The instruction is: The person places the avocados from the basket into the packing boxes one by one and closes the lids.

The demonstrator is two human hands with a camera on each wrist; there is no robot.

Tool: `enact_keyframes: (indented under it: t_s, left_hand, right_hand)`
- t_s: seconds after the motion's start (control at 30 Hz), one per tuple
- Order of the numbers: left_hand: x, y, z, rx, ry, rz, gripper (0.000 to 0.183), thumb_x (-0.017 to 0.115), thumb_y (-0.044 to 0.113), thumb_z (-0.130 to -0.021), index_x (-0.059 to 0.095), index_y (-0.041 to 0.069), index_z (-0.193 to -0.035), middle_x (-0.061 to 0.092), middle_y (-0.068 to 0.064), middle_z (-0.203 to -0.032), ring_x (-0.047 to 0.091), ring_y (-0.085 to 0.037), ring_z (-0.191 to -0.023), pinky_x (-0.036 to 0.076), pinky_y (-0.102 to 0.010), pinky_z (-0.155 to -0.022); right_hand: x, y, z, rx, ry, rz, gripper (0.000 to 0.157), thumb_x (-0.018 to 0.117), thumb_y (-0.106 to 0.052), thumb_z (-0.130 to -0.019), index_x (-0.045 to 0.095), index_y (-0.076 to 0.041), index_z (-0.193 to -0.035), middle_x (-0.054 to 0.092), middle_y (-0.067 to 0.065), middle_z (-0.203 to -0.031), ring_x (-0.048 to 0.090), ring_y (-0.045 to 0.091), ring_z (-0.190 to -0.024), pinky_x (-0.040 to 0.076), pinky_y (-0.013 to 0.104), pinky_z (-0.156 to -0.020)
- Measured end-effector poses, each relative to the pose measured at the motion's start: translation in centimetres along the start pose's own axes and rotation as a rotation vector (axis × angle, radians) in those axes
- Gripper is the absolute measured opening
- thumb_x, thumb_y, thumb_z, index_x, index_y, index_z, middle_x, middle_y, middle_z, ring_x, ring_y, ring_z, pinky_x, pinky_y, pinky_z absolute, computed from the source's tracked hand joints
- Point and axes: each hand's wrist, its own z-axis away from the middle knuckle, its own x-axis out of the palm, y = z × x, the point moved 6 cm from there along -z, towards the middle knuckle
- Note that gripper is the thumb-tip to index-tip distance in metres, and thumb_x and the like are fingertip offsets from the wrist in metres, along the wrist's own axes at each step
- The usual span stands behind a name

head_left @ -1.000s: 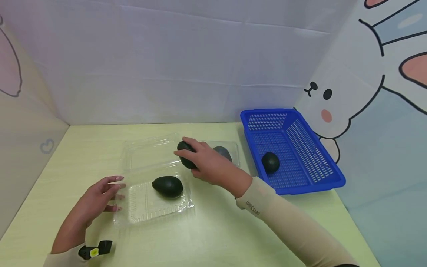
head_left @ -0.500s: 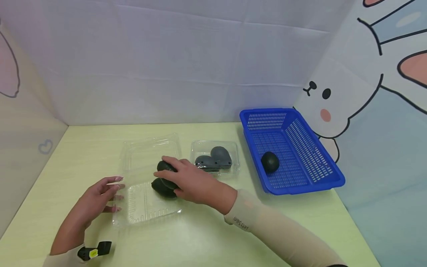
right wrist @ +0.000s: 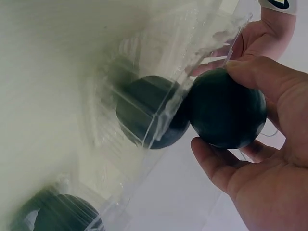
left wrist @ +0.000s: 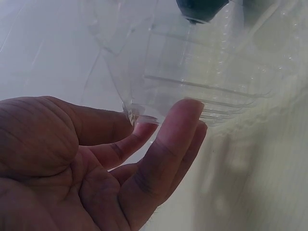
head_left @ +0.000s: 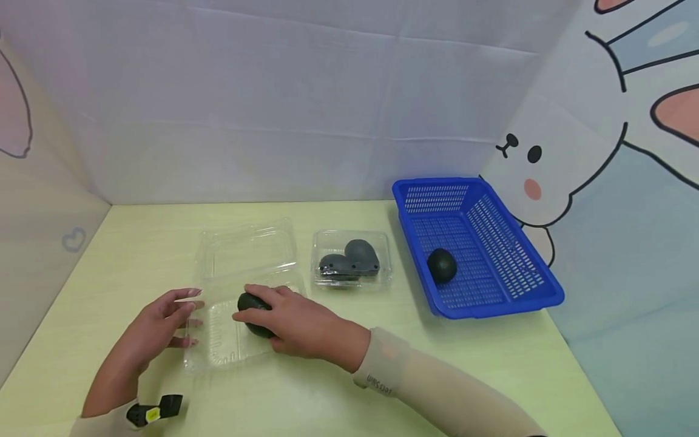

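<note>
My right hand (head_left: 297, 321) grips a dark green avocado (right wrist: 226, 108) by its sides, thumb on one side and fingers on the other. It holds the fruit low over an open clear plastic clamshell box (head_left: 224, 331). Inside that box lies a second avocado (right wrist: 144, 108), seen through the clear wall in the right wrist view; the hand hides it from the head view. My left hand (head_left: 164, 321) pinches the box's left rim between thumb and fingers. Seen from the left wrist, the thumb (left wrist: 103, 126) lies against the rim's outer edge. The lid (head_left: 246, 246) lies folded back behind.
A closed clear box (head_left: 322, 243) with dark fruit in it stands behind the right hand. At the right is a blue perforated basket (head_left: 491, 212) holding one avocado (head_left: 442, 265). A white cloth wall (head_left: 262, 121) rises at the table's back edge.
My right hand has carried its avocado left and nearer, down over the open box, passing above the avocado in it. The closed box has come fully into view. My left hand stays put.
</note>
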Motion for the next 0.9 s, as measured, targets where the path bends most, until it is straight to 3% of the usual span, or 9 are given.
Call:
enact_keyframes:
  t_s: [0.33,0.7,0.9]
  left_hand:
    - [-0.1,0.0,-0.1,-0.004,-0.007,-0.003,0.048,0.038,0.02,-0.114,0.031,-0.004,-0.156,0.042,-0.037,-0.147,0.063,-0.022,-0.106,0.062,-0.036,-0.072]
    - [0.0,0.0,0.1,-0.004,-0.01,-0.004,0.048,0.039,0.02,-0.114,0.033,-0.004,-0.155,0.043,-0.037,-0.147,0.062,-0.023,-0.107,0.062,-0.037,-0.073]
    - [-0.1,0.1,-0.1,-0.004,-0.009,-0.011,0.048,0.038,0.02,-0.114,0.031,-0.004,-0.156,0.043,-0.036,-0.147,0.061,-0.023,-0.107,0.062,-0.036,-0.073]
  right_hand:
    - [1.4,-0.8,-0.3,-0.033,-0.047,0.045,0.059,0.071,-0.024,-0.099,0.049,-0.034,-0.153,0.028,0.005,-0.167,0.048,0.025,-0.137,0.053,0.029,-0.096]
    - [2.2,-0.5,-1.4,-0.019,-0.107,0.116,0.062,0.074,-0.03,-0.098,0.048,-0.036,-0.154,0.03,0.002,-0.166,0.049,0.023,-0.136,0.05,0.03,-0.102]
    - [2.3,-0.5,-1.7,-0.03,-0.136,0.112,0.062,0.077,-0.029,-0.096,0.05,-0.037,-0.152,0.032,0.001,-0.166,0.051,0.023,-0.134,0.052,0.027,-0.095]
